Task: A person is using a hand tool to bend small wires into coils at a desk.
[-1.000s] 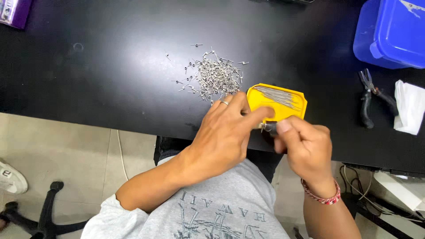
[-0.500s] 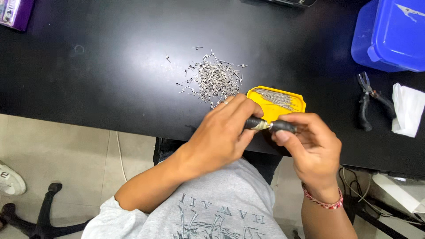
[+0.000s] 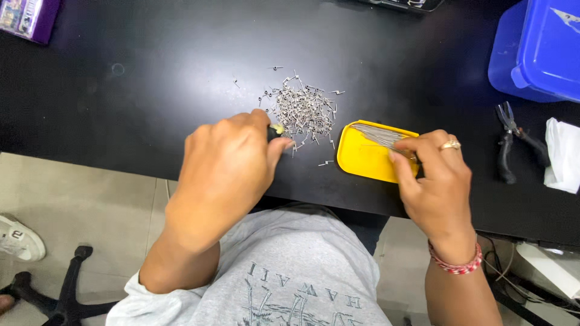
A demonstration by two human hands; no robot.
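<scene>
My left hand [image 3: 223, 175] is closed around a small dark tool with a yellow tip [image 3: 277, 130]. The tip touches the near left edge of a pile of several small bent metal pieces [image 3: 302, 108] on the black table. My right hand [image 3: 438, 181] rests on the right end of a yellow tray [image 3: 362, 162]. Its thumb and fingers pinch the end of a bundle of straight thin wires [image 3: 376, 134] lying in the tray. One stray metal piece [image 3: 326, 163] lies between the pile and the tray.
Black-handled pliers [image 3: 510, 145] and a white cloth [image 3: 562, 154] lie at the right. A blue lidded bin [image 3: 538, 48] stands at the back right and a purple box [image 3: 27, 18] at the back left. Under the table edge are a chair base [image 3: 60, 290] and a shoe [image 3: 18, 236].
The hands were together over the tray's near edge, both on the dark tool. They have parted: the left carried the tool left to the pile, the right went to the wires in the tray.
</scene>
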